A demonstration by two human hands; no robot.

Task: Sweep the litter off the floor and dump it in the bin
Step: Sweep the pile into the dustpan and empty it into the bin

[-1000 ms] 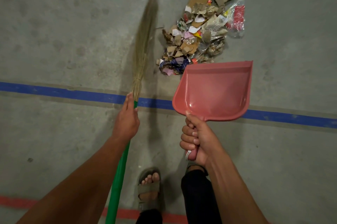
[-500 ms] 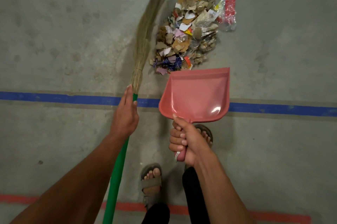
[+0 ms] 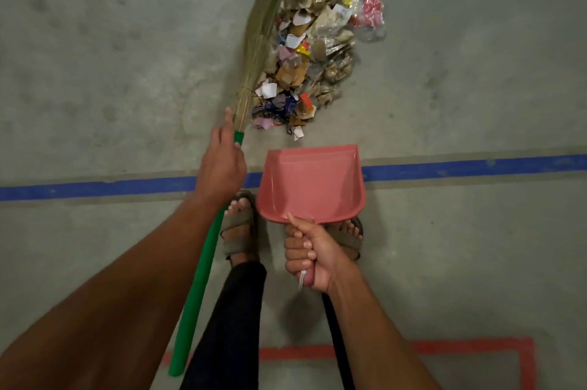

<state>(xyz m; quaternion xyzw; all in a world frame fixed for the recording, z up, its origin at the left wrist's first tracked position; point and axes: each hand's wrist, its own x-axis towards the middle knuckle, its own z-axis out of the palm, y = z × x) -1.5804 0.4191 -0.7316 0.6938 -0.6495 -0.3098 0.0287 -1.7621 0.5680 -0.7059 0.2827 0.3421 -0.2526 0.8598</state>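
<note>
Concrete floor (image 3: 95,72): grey, crossed side to side by a blue tape line (image 3: 460,165); a red tape outline (image 3: 476,345) lies toward the near edge.

Litter pile (image 3: 311,49): torn card, paper scraps and clear plastic wrappers, heaped on the floor beyond the blue line, toward the far edge, middle.

Broom (image 3: 203,262): green handle, straw head lying along the left flank of the pile, touching it.

Dustpan (image 3: 313,183): pink, over the blue line, open mouth facing the pile and just short of its nearest scraps. Whether it rests on the floor cannot be told.

Left hand (image 3: 222,167): wrapped round the top of the green handle, forefinger stretched along toward the straw.

Right hand (image 3: 309,254): fingers curled tight round the dustpan handle, thumb on top.

Sandalled feet (image 3: 238,224): just behind the dustpan.
</note>
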